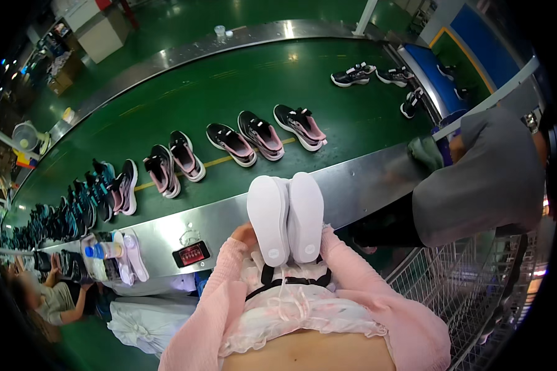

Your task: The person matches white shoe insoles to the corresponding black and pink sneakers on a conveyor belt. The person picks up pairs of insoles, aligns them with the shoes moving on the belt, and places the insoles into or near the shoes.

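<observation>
Two shoes are held side by side in front of my chest, the left shoe (pixel 268 219) and the right shoe (pixel 306 216), with their smooth white soles turned up toward me. Their uppers are hidden underneath. My left hand (pixel 245 235) grips the left shoe from its outer side, its fingertips out of sight behind it. At the right shoe's outer edge ends my pink right sleeve (pixel 346 256); that hand is hidden by the shoe, which it appears to hold. Black-and-pink sneakers, such as one sneaker (pixel 260 135), stand beyond on a green belt.
The green conveyor belt (pixel 229 93) has a metal ledge (pixel 346 185) on my side. On the ledge lie a phone (pixel 191 254), a bottle (pixel 108 250) and white soles (pixel 136 255). A co-worker in grey (pixel 483 185) stands at right, near a wire cart (pixel 442 278). Another person (pixel 59 300) sits at left.
</observation>
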A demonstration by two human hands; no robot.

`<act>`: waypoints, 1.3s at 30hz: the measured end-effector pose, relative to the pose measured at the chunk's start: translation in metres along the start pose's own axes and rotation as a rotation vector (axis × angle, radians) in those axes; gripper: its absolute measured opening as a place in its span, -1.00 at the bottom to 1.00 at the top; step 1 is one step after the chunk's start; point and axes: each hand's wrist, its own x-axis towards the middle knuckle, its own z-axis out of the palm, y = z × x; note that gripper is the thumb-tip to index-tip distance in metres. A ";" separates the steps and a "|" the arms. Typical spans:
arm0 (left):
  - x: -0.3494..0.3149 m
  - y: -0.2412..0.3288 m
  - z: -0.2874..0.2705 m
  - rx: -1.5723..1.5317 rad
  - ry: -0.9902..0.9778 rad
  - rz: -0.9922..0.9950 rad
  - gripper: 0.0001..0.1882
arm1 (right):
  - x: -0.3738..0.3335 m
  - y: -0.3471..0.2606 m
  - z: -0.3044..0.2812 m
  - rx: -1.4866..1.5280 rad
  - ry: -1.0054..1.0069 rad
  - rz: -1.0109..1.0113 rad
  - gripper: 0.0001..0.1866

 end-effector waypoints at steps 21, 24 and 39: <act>-0.004 0.040 0.056 0.750 0.778 0.708 -0.47 | 0.035 -0.005 -0.010 -0.014 0.030 0.134 -0.45; -0.001 0.034 0.090 0.630 0.779 0.593 -0.45 | 0.015 -0.016 -0.011 -0.025 0.152 0.064 -0.35; -0.002 0.034 0.107 0.949 0.682 0.740 -0.34 | -0.066 -0.058 0.042 -1.247 0.513 -0.464 -0.03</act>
